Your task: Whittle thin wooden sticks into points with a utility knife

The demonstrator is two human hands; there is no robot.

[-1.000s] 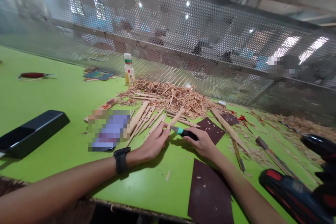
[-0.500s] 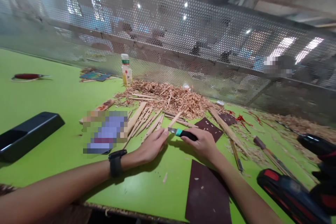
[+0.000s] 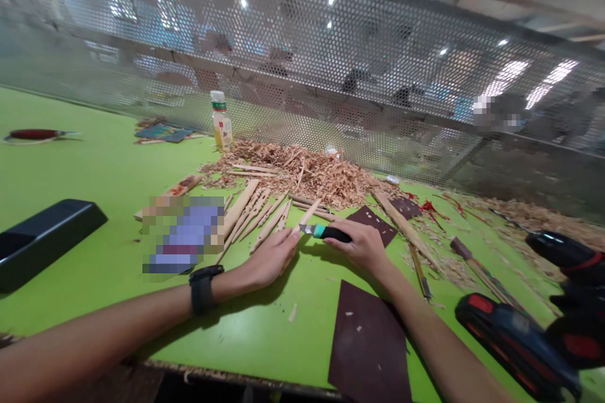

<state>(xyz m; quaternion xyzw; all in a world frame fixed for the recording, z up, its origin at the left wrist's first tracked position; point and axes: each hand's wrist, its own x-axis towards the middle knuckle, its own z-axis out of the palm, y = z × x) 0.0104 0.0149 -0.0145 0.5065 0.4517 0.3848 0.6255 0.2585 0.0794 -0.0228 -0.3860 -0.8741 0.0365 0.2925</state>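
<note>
My left hand (image 3: 274,259), with a black watch (image 3: 204,288) on its wrist, is closed on the near end of a slim pale wooden stick (image 3: 311,211). The stick points away from me toward the shavings. In my right hand (image 3: 363,242) is a utility knife (image 3: 331,233) with a black and teal handle. Its blade lies against the stick close to my left thumb. Just left of the stick, several carved wooden sticks (image 3: 255,217) lie side by side on the green table (image 3: 255,346).
Wood shavings (image 3: 326,176) are heaped before a perforated metal screen (image 3: 302,75). A bottle (image 3: 221,123), a blurred phone (image 3: 189,233) and a dark case (image 3: 47,239) stand or lie leftward. Sandpaper (image 3: 371,340) lies near my right forearm; a cordless drill (image 3: 520,346) is far right.
The whole view has shifted slightly, so things sit a little further left. Both hands keep their grips, and the blade stays at the stick near my left thumb.
</note>
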